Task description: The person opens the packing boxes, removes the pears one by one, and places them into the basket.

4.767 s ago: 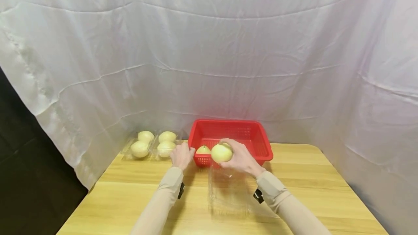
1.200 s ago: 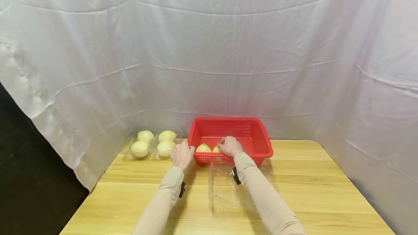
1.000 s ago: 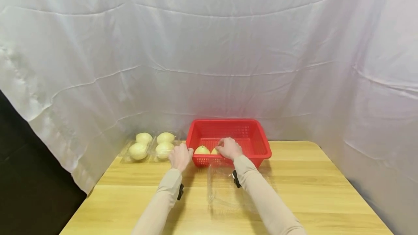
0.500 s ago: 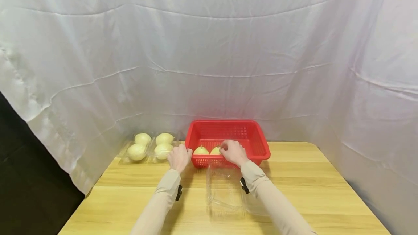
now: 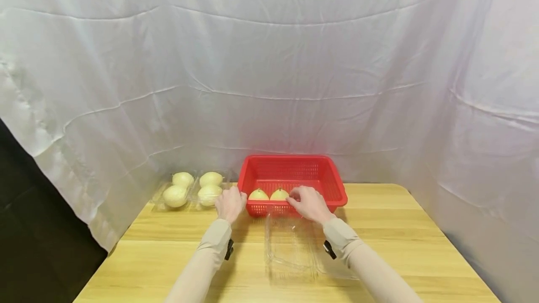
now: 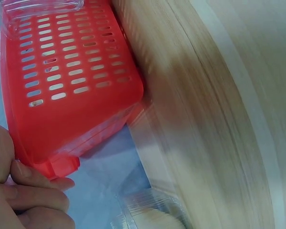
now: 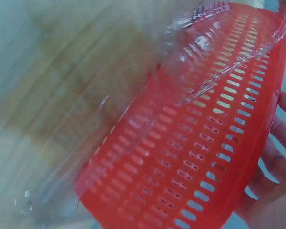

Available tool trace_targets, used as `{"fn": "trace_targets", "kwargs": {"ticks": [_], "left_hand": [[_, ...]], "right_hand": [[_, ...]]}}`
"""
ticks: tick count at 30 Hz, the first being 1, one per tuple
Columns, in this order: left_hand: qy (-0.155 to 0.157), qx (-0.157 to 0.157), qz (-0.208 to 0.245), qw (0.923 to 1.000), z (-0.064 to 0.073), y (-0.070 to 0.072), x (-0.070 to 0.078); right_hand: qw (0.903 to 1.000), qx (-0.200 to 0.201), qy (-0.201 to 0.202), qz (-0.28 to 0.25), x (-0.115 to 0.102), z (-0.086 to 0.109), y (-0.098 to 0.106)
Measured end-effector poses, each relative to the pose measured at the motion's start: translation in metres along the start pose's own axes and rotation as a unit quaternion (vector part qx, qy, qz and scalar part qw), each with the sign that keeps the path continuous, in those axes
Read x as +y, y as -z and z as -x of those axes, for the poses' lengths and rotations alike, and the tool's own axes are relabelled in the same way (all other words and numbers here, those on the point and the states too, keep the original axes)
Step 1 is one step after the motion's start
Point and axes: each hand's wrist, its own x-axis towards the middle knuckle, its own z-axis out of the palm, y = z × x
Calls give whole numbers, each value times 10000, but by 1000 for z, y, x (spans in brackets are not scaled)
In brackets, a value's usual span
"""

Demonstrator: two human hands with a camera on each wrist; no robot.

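In the head view my left hand (image 5: pixel 231 204) grips the near left corner of the red plastic basket (image 5: pixel 294 160); the left wrist view has its curled fingers (image 6: pixel 40 200) at the basket's corner rim. Two pale yellow pears, a left pear (image 5: pixel 258 194) and a right pear (image 5: pixel 279 194), sit side by side inside by the front wall, stems up. My right hand (image 5: pixel 310 204) is over the front rim, just right of the second pear, fingers loosely bent and holding nothing. In the right wrist view its fingers (image 7: pixel 276 162) show beyond the rim.
An opened clear plastic clamshell (image 5: pixel 290 251) lies on the wooden table (image 5: pixel 400 247) before the basket. Left of the basket stand two clear packs, a left pack (image 5: pixel 159 198) and a right pack (image 5: pixel 193 200), each with two pears. A white curtain (image 5: pixel 290 83) hangs behind.
My right hand earlier held a pear above the front rim, then set it in the basket beside the first. It has let go and drawn back right. My left hand stays on the basket corner.
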Motion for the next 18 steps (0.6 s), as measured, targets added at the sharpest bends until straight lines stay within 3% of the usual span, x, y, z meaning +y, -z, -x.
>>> {"fn": "trace_targets", "kwargs": {"ticks": [5, 10, 15, 18], "left_hand": [[-47, 4, -7, 10000, 1, -1, 0], [-105, -41, 182, 9998, 0, -2, -2], [150, -327, 651, 9972, 1, 0, -6], [254, -441, 920, 9945, 3, 1, -9]], "right_hand": [[9954, 307, 723, 541, 4, 17, 2], [9874, 638, 1239, 754, 11, 34, 6], [9674, 1051, 2055, 1044, 20, 50, 8], [9549, 1090, 2466, 1247, 24, 58, 8]]}}
